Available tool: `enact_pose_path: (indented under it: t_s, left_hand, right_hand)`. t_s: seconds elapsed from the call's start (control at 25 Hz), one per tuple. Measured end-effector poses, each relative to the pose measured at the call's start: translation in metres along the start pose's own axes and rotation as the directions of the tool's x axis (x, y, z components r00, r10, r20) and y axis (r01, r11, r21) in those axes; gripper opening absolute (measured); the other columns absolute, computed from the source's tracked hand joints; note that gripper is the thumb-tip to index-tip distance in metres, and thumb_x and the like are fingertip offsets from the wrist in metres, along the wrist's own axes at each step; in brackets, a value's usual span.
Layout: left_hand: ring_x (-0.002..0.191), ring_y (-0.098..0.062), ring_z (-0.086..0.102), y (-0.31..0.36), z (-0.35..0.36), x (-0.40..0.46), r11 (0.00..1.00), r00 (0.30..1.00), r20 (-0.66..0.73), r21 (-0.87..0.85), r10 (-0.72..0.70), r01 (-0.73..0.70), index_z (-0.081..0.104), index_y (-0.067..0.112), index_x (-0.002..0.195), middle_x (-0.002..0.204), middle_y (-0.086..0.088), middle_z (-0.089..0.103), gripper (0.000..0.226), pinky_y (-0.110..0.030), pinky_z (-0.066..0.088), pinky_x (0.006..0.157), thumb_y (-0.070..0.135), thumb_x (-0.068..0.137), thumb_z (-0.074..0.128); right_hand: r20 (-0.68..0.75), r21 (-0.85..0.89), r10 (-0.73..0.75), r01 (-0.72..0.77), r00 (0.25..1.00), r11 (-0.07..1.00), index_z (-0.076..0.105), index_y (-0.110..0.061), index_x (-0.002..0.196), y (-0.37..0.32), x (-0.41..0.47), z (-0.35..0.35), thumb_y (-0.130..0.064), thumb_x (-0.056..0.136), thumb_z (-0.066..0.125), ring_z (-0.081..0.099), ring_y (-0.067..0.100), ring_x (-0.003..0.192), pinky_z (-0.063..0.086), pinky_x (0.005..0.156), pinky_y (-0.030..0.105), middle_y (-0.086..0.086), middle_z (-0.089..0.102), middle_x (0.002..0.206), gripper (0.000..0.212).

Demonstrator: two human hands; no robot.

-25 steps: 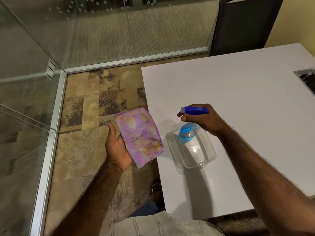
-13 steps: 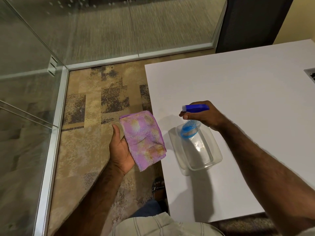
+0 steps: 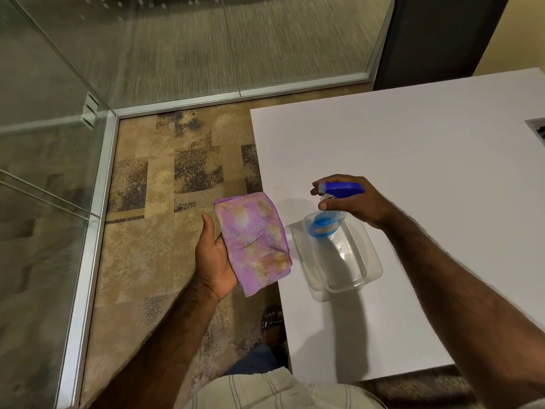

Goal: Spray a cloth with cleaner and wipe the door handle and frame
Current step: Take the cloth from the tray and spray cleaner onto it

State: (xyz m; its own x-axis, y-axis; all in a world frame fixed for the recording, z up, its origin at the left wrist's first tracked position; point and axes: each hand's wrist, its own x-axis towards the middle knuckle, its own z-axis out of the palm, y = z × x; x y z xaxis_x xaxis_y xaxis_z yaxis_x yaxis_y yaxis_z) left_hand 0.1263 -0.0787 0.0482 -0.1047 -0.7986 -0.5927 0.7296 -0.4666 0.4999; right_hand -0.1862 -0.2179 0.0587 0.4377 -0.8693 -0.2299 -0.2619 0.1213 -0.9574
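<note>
A folded purple cloth (image 3: 255, 242) with pale orange blotches lies across the palm of my left hand (image 3: 213, 259), held just off the white table's left edge. My right hand (image 3: 354, 202) grips a clear spray bottle (image 3: 327, 224) by its blue trigger head, nozzle pointing left toward the cloth. The bottle hangs over a clear plastic container (image 3: 361, 268) on the table. A glass door with a silver metal frame (image 3: 97, 208) stands at the left; no handle is in view.
The white table (image 3: 413, 160) fills the right side, with a cable opening (image 3: 538, 131) at its far right edge. A dark chair (image 3: 436, 39) stands behind it. Patterned carpet (image 3: 165, 184) lies between table and glass walls. My sandalled foot (image 3: 272, 318) shows below.
The view has shifted slightly. My right hand has lifted the spray bottle a little and my index finger now reaches over the trigger. The cloth stays in my left palm.
</note>
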Motion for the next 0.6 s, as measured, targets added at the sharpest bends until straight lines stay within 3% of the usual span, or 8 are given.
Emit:
enact_pose_path:
  t_s: [0.12,0.28,0.48,0.6]
  left_hand:
    - [0.141,-0.047,0.057,-0.002,0.005,-0.005,1.000,1.000,0.022,-0.018,-0.001,0.001,0.049,0.015,0.159,0.156,-0.022,0.057,0.097,-0.068,0.053,0.107,0.087,0.096,0.028]
    - [0.141,-0.047,0.056,-0.008,0.012,-0.014,1.000,0.997,0.083,-0.026,0.004,-0.002,0.050,0.015,0.158,0.157,-0.022,0.056,0.096,-0.069,0.051,0.108,0.086,0.096,0.030]
    - [0.141,-0.045,0.057,-0.024,0.020,-0.029,0.999,0.990,0.138,-0.004,0.041,-0.041,0.048,0.020,0.159,0.157,-0.020,0.057,0.091,-0.068,0.051,0.107,0.084,0.096,0.034]
    - [0.136,-0.044,0.062,-0.039,0.027,-0.045,0.998,0.982,0.177,-0.020,0.060,-0.057,0.058,0.021,0.153,0.153,-0.019,0.061,0.080,-0.063,0.057,0.099,0.076,0.099,0.040]
  right_hand:
    - [-0.031,-0.062,-0.006,0.004,1.000,0.998,0.072,-0.034,0.130,0.002,-0.009,-0.002,-0.029,0.083,0.091,0.069,0.022,0.129,0.066,0.097,0.032,-0.009,0.075,0.136,0.051]
    - [-0.120,-0.078,-0.006,-0.003,0.993,0.997,0.058,-0.027,0.151,0.005,-0.031,-0.008,-0.029,0.082,0.092,0.066,0.028,0.134,0.057,0.113,0.043,0.000,0.067,0.149,0.077]
    - [-0.319,-0.049,-0.019,0.003,0.948,0.999,0.050,-0.039,0.155,0.007,-0.082,-0.007,-0.035,0.078,0.097,0.063,0.010,0.134,0.053,0.102,0.024,-0.010,0.062,0.148,0.090]
    - [-0.470,0.044,-0.006,0.030,0.883,0.999,0.057,-0.037,0.149,0.010,-0.118,0.007,-0.043,0.072,0.097,0.065,0.004,0.129,0.056,0.096,0.024,-0.012,0.067,0.143,0.087]
